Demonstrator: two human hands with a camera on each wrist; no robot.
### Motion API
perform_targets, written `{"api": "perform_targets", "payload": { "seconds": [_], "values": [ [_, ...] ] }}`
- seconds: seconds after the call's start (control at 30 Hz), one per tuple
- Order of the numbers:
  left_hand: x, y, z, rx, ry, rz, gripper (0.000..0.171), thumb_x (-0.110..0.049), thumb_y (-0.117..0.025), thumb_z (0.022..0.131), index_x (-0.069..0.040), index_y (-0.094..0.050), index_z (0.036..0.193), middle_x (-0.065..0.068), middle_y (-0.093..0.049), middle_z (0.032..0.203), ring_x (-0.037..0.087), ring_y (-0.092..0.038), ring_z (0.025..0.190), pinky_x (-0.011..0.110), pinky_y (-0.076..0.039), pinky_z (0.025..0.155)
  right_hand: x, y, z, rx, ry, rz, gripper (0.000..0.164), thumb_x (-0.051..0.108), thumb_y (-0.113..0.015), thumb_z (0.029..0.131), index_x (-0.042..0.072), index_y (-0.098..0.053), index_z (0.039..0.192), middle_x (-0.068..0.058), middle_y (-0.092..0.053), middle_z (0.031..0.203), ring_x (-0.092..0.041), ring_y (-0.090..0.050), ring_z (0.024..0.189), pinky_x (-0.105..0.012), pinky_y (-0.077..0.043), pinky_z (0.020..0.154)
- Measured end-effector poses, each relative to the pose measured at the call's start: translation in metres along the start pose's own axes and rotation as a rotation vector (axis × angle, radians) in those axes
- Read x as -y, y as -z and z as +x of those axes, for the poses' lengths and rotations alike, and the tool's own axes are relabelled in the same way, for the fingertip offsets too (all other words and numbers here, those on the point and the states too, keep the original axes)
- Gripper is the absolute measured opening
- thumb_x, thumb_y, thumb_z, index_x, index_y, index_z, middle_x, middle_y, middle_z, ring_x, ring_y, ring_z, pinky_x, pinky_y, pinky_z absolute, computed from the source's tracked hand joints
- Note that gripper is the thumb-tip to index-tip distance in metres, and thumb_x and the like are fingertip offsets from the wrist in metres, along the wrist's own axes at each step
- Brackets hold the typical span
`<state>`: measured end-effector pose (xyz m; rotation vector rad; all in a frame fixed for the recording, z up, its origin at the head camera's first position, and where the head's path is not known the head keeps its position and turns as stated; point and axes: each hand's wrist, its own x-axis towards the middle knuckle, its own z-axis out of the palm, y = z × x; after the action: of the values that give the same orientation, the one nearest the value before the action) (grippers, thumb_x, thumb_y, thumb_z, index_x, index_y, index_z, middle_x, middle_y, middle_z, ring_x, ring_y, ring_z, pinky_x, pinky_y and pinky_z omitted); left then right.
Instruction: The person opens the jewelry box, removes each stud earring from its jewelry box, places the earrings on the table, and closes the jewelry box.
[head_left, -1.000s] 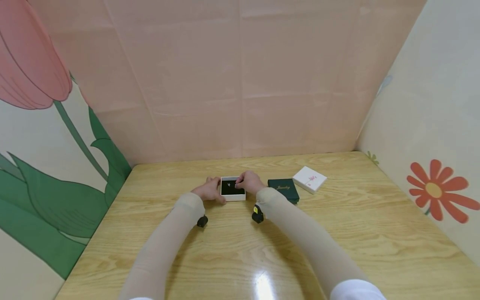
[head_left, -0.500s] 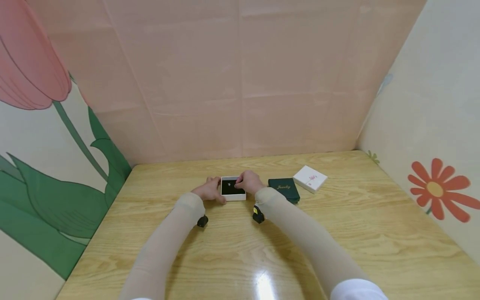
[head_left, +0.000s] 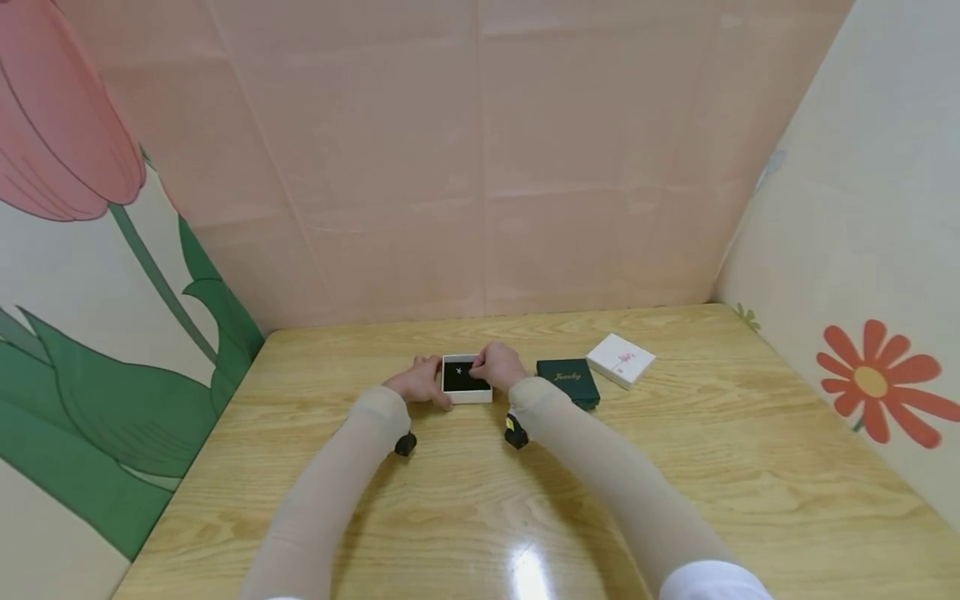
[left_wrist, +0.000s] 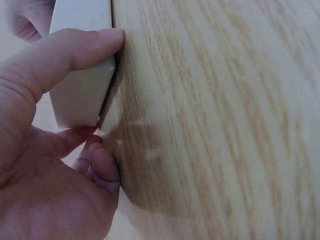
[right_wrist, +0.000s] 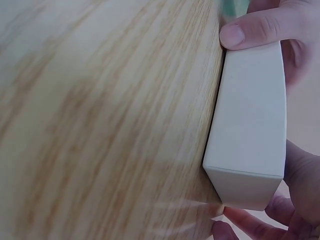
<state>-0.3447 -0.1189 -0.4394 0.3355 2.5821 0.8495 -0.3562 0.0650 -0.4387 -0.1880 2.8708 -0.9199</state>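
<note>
A small white jewelry box [head_left: 467, 397] with a black insert [head_left: 464, 381] sits on the table, its lid off. On the insert lies a tiny silver star-shaped earring [head_left: 459, 371]. My left hand [head_left: 417, 381] grips the box's left end; the left wrist view shows the thumb [left_wrist: 92, 47] across the front corner and fingers [left_wrist: 105, 162] by the side. My right hand [head_left: 500, 365] reaches over the right half, thumb and finger pinched at the insert. A tiny earring seems to be between them, mostly hidden. The right wrist view shows the box's front [right_wrist: 247, 112].
A dark green box [head_left: 567, 379] with gold lettering lies just right of my right hand. Beyond it, a white lid or box [head_left: 620, 359] with a pink print rests at an angle. A pink wall covering [head_left: 480, 208] rises behind the wooden table [head_left: 450, 517].
A silver glint seen at my right fingertips a second ago is now covered by them. Both hands and the boxes stay in place; the view shifts only slightly.
</note>
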Motion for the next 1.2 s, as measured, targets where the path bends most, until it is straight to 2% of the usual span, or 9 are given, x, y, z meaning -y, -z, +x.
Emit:
{"api": "perform_targets", "payload": {
  "seconds": [0.33, 0.73, 0.93, 1.2],
  "values": [
    [0.0014, -0.0001, 0.0006, -0.002, 0.001, 0.003, 0.099, -0.024, -0.083, 0.073, -0.004, -0.025, 0.151, 0.02, -0.031, 0.14, 0.029, -0.035, 0.123, 0.046, -0.031, 0.11, -0.0008, -0.0004, 0.0009, 0.008, -0.006, 0.025, 0.011, 0.018, -0.072, 0.086, 0.01, -0.072, 0.079, 0.0, -0.065, 0.081, -0.016, -0.054, 0.074, -0.026, -0.046, 0.068],
    [0.0013, 0.0002, -0.0008, 0.013, 0.01, 0.012, 0.101, -0.025, -0.081, 0.073, -0.003, -0.022, 0.152, 0.021, -0.029, 0.143, 0.029, -0.035, 0.124, 0.047, -0.03, 0.11, -0.0016, -0.0003, 0.0021, 0.026, -0.005, 0.017, 0.011, 0.015, -0.07, 0.087, 0.009, -0.073, 0.078, 0.003, -0.059, 0.071, -0.013, -0.05, 0.065, -0.022, -0.039, 0.057],
    [0.0049, -0.0022, 0.0037, 0.013, 0.011, 0.015, 0.101, -0.026, -0.081, 0.074, -0.005, -0.022, 0.152, 0.022, -0.027, 0.145, 0.029, -0.035, 0.125, 0.046, -0.03, 0.111, -0.0026, 0.0009, 0.0013, 0.023, 0.011, 0.019, 0.012, 0.012, -0.069, 0.087, 0.008, -0.072, 0.076, 0.002, -0.06, 0.072, -0.013, -0.051, 0.065, -0.022, -0.04, 0.058],
    [0.0018, -0.0011, 0.002, 0.016, 0.015, 0.029, 0.101, -0.027, -0.081, 0.074, -0.005, -0.021, 0.153, 0.022, -0.026, 0.146, 0.03, -0.034, 0.126, 0.047, -0.029, 0.111, -0.0045, 0.0004, 0.0019, 0.01, 0.028, 0.019, 0.011, 0.012, -0.068, 0.087, 0.007, -0.07, 0.077, 0.001, -0.061, 0.075, -0.013, -0.052, 0.068, -0.022, -0.041, 0.062]
  ]
}}
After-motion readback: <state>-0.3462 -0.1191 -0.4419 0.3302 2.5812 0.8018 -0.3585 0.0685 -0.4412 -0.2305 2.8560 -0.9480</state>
